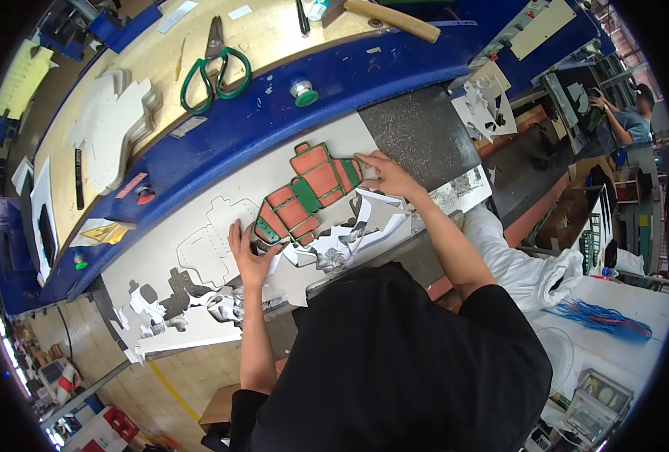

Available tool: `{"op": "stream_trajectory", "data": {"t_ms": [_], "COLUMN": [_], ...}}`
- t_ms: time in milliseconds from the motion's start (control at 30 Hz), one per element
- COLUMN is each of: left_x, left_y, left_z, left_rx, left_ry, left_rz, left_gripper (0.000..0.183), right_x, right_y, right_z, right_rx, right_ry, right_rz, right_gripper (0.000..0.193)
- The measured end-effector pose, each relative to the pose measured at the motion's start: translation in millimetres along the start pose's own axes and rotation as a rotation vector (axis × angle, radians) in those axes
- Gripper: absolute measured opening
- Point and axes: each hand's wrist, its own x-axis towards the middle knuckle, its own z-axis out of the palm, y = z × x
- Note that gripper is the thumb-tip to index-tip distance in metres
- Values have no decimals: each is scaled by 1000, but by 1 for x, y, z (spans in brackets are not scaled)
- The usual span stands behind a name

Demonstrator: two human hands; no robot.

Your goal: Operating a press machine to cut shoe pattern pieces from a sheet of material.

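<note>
A cutting die with red pads and a green frame lies aslant on a white sheet. My left hand grips its lower left end, thumb and fingers apart at the edge. At the die's right end, the fingers of my right hand hold the green tip. Just left of the die, a cut outline of similar shape shows in the sheet. Torn white and grey scraps lie along the die's near side.
Beyond the sheet runs a blue machine beam with a green-rimmed button. On the ledge lie green-handled scissors, stacked white cut pieces and a wooden-handled tool. More scraps lie left. A co-worker stands far right.
</note>
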Motion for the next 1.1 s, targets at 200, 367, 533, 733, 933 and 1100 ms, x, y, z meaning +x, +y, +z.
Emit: {"op": "stream_trajectory", "data": {"t_ms": [200, 367, 533, 733, 933, 1100], "left_x": [-82, -164, -178, -175, -167, -166], "left_y": [3, -7, -17, -18, -1, -1], "left_z": [-27, -4, 18, 18, 21, 19], "left_rx": [107, 97, 410, 335, 273, 310], "left_ry": [187, 158, 324, 396, 402, 383], "left_rz": [-74, -111, -17, -13, -60, -86], "left_gripper": [21, 9, 10, 13, 19, 20], "right_x": [-21, -30, -32, -44, -97, -144], "right_y": [20, -21, -110, -162, -100, -55], "right_z": [-3, -9, -6, 6, 35, 68], "right_rx": [215, 224, 370, 298, 287, -226], "right_ry": [176, 297, 279, 388, 242, 196], "right_rz": [78, -22, -213, -279, -241, -416], "right_gripper": [48, 33, 19, 31, 38, 23]}}
